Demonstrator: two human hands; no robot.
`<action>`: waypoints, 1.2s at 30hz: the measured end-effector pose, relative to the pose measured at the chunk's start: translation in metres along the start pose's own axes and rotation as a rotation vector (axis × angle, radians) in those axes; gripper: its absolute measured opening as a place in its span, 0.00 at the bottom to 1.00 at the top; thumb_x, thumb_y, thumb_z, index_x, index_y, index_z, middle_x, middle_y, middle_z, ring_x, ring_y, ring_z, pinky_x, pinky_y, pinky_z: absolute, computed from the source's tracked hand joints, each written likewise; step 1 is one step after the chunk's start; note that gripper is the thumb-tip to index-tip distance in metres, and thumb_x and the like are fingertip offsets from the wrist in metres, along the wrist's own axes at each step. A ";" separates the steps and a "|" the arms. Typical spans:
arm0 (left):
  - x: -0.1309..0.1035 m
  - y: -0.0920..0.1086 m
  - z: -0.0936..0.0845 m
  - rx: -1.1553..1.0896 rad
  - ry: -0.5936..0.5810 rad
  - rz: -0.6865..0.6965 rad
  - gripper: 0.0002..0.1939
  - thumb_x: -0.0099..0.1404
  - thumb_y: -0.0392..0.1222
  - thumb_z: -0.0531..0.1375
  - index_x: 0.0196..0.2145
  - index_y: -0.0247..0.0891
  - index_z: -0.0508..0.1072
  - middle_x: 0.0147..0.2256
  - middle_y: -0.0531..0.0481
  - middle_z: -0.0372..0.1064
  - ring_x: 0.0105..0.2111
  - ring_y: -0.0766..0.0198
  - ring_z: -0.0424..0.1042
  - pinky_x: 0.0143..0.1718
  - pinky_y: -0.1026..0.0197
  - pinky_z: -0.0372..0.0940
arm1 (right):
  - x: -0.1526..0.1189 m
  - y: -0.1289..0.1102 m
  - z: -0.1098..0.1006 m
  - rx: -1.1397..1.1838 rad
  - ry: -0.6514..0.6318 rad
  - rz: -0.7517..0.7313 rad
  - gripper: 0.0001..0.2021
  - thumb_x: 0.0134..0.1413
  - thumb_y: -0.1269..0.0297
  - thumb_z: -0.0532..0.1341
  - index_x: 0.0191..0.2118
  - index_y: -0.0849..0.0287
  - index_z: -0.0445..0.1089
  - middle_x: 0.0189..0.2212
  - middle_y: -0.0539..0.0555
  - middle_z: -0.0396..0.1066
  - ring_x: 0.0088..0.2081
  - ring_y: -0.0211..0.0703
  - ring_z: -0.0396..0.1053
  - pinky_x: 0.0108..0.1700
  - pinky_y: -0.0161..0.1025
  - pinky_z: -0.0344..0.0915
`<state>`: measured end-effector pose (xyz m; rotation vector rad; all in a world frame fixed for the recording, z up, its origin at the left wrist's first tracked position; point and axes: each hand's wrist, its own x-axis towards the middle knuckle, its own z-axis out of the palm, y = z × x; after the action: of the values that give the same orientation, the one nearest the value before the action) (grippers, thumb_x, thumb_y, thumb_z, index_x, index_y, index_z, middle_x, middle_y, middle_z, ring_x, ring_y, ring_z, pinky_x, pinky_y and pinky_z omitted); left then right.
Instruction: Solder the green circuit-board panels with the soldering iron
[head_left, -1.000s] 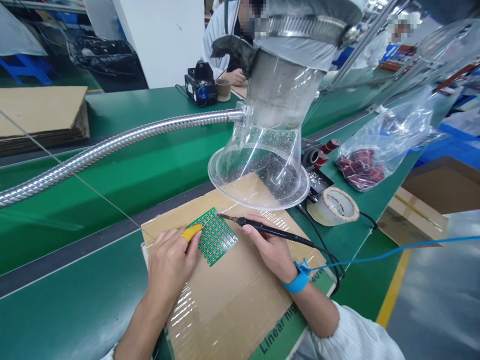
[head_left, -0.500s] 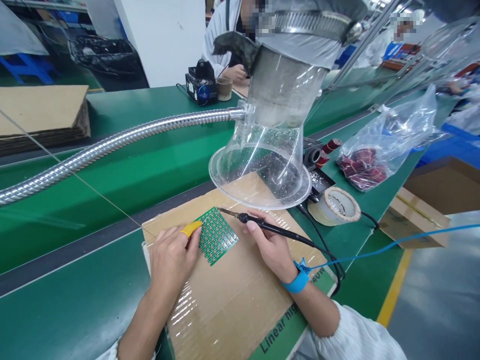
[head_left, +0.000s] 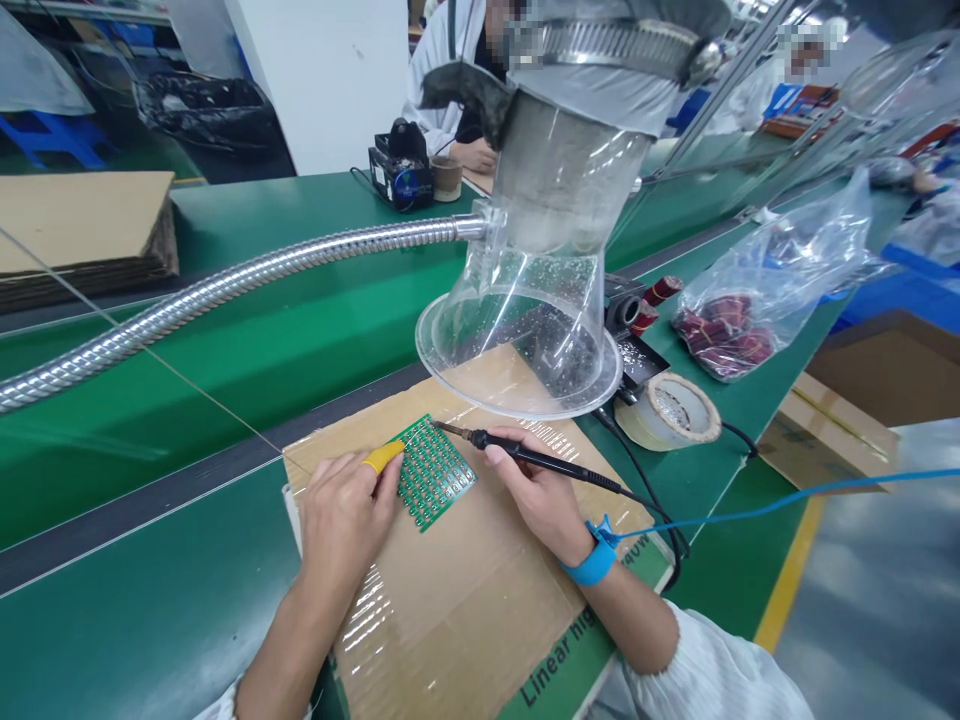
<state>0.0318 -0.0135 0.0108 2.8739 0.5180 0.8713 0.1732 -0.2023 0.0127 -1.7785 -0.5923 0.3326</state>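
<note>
A green circuit board (head_left: 439, 475) with rows of small pads lies flat on a tape-covered cardboard sheet (head_left: 465, 600). At its left edge, my left hand (head_left: 349, 505) is closed in a pinch, a yellow finger cot on one finger. Thin solder wire (head_left: 202, 385) runs in from the left to this hand, and its end shows over the board. My right hand (head_left: 544, 495), with a blue strap at the wrist, is wrapped round a black soldering iron (head_left: 540, 458). The iron's tip is at the board's upper edge; whether it touches a pad I cannot tell.
A clear fume hood (head_left: 525, 345) on a metal hose (head_left: 247, 268) hangs over the sheet's far end. Right of it stand a soldering stand (head_left: 637, 360), a tape roll (head_left: 679, 410) and a plastic bag (head_left: 750, 310) of dark red bundles. A co-worker's hand (head_left: 474, 155) is across the bench.
The soldering iron's tip has shifted slightly left and down over the board's upper edge, with my right hand moving a little. My left hand and the board stay nearly still.
</note>
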 end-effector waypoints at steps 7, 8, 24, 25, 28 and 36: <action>0.002 -0.001 0.002 -0.019 -0.007 -0.031 0.19 0.73 0.46 0.59 0.24 0.38 0.73 0.23 0.51 0.72 0.26 0.61 0.71 0.32 0.57 0.55 | -0.001 0.007 0.000 0.097 0.016 0.015 0.14 0.65 0.52 0.65 0.51 0.51 0.76 0.45 0.53 0.79 0.45 0.51 0.77 0.50 0.49 0.71; 0.002 -0.002 0.002 -0.027 -0.007 -0.027 0.19 0.73 0.45 0.59 0.25 0.38 0.74 0.24 0.50 0.72 0.26 0.60 0.71 0.32 0.57 0.56 | -0.001 0.007 0.001 0.095 0.015 0.013 0.14 0.65 0.52 0.65 0.51 0.51 0.76 0.46 0.53 0.79 0.45 0.51 0.77 0.51 0.49 0.71; 0.007 -0.033 -0.006 0.116 0.060 -0.182 0.18 0.74 0.47 0.55 0.35 0.34 0.79 0.30 0.44 0.75 0.34 0.54 0.74 0.42 0.52 0.67 | 0.001 0.004 0.001 0.209 0.090 0.023 0.15 0.64 0.51 0.65 0.49 0.53 0.77 0.41 0.54 0.79 0.36 0.47 0.77 0.45 0.48 0.75; 0.007 -0.041 -0.008 0.148 0.070 -0.218 0.18 0.74 0.45 0.53 0.39 0.32 0.79 0.34 0.41 0.76 0.40 0.51 0.75 0.48 0.47 0.67 | 0.002 0.004 0.001 0.236 0.111 0.024 0.15 0.63 0.50 0.65 0.49 0.53 0.76 0.40 0.54 0.79 0.34 0.46 0.77 0.43 0.47 0.76; 0.004 -0.050 -0.010 0.117 0.062 -0.262 0.21 0.73 0.37 0.48 0.53 0.27 0.75 0.52 0.33 0.74 0.59 0.45 0.68 0.65 0.38 0.57 | 0.003 0.003 0.002 0.284 0.145 0.023 0.16 0.63 0.49 0.66 0.48 0.55 0.75 0.39 0.55 0.79 0.33 0.45 0.76 0.40 0.46 0.76; -0.018 0.000 -0.017 -0.157 -0.040 -0.107 0.34 0.72 0.47 0.55 0.71 0.35 0.53 0.66 0.37 0.59 0.68 0.48 0.59 0.68 0.40 0.57 | 0.002 0.005 0.002 0.308 0.168 0.035 0.19 0.65 0.46 0.64 0.50 0.57 0.71 0.37 0.56 0.79 0.31 0.45 0.76 0.35 0.43 0.73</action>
<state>0.0081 -0.0202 0.0158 2.6889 0.5668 0.7980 0.1749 -0.2004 0.0079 -1.5032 -0.3689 0.2788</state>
